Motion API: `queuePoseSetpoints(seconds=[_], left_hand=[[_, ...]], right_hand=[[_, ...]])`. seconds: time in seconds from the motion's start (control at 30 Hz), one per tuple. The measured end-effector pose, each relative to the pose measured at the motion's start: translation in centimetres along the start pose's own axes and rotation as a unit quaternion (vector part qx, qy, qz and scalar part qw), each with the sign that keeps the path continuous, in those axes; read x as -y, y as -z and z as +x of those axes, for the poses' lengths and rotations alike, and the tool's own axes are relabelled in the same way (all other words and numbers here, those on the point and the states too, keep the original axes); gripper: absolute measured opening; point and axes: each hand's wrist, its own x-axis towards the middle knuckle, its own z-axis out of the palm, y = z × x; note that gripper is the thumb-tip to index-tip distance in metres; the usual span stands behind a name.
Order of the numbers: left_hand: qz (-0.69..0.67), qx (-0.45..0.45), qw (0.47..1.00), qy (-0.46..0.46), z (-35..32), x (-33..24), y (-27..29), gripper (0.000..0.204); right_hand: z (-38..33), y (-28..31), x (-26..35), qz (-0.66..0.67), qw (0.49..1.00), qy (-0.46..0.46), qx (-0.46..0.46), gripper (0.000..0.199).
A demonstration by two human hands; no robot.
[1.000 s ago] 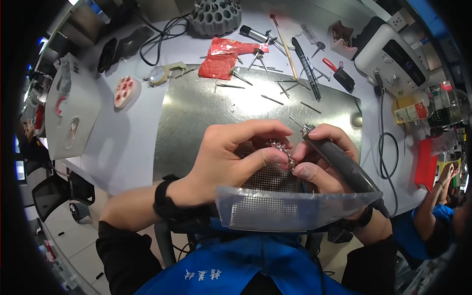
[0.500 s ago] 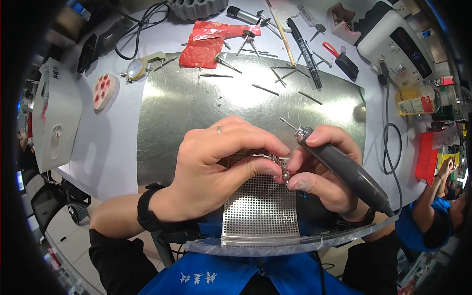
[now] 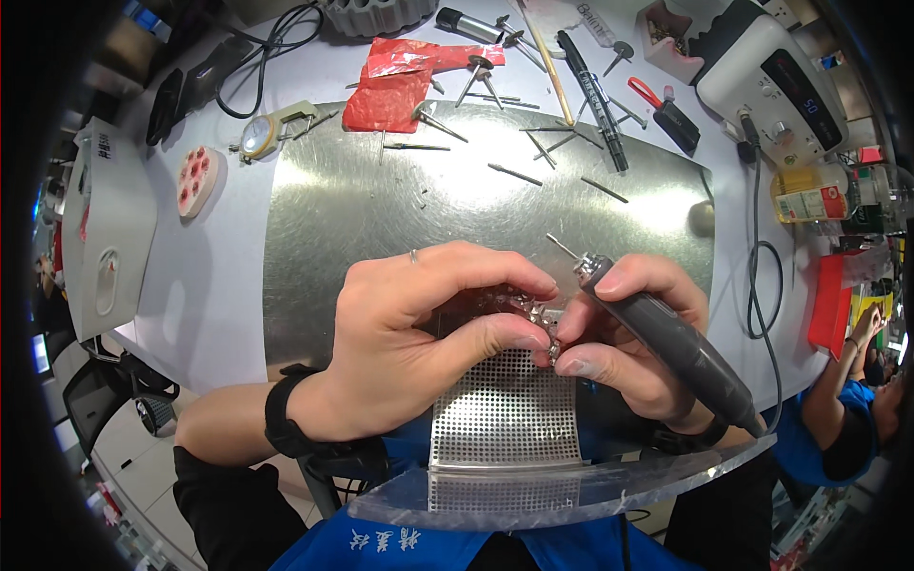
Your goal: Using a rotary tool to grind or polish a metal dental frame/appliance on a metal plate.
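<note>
While both hands meet over the near edge of the bench, the work sits just above a clear plastic shield (image 3: 571,485) and a perforated metal plate (image 3: 505,414) that slopes toward the person. The left hand (image 3: 419,343) is closed, thumb and fingers pinched together on a small shiny metal piece (image 3: 533,319), which lies between the two hands right at the top of the perforated plate. The right hand (image 3: 619,333) is wrapped around a grey rotary handpiece (image 3: 666,347), with its fingertips also touching the piece; the thin bit (image 3: 562,247) points up and away, clear of the metal. To do this well, I judge the piece should stay braced against the plate, the pinch firm but not hiding the spot to be worked, and the bit brought in slowly with the wrist resting.

Beyond the hands lies a brushed steel sheet (image 3: 381,219) with loose burs (image 3: 514,173) scattered on it. Farther off are a red plastic scrap (image 3: 390,86), a black pen (image 3: 590,100), a round pink holder (image 3: 197,179) and a white control box (image 3: 771,76).
</note>
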Motion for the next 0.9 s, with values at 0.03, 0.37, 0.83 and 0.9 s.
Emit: queuePoseSetpoints(seconds=[0.03,0.37,0.83,0.9], left_hand=[[-0.007,-0.007,1.0,0.02,0.1,-0.1,0.0,0.023],[0.051,0.099,0.989,0.101,0.6,-0.6,1.0,0.013],[0.192,0.143,0.97,0.029,-0.6,-1.0,0.3,0.084],[0.189,0.136,0.972,0.02,-0.5,-0.6,0.2,0.083]], right_hand=[[0.1,0.1,0.1,-0.016,1.0,0.011,0.007,0.045],[0.3,0.1,-0.5,-0.119,0.992,0.034,0.001,0.043],[0.3,-0.7,-0.5,-0.114,0.992,0.027,-0.039,0.037],[0.3,-0.6,-0.4,-0.13,0.99,0.033,-0.037,0.033]])
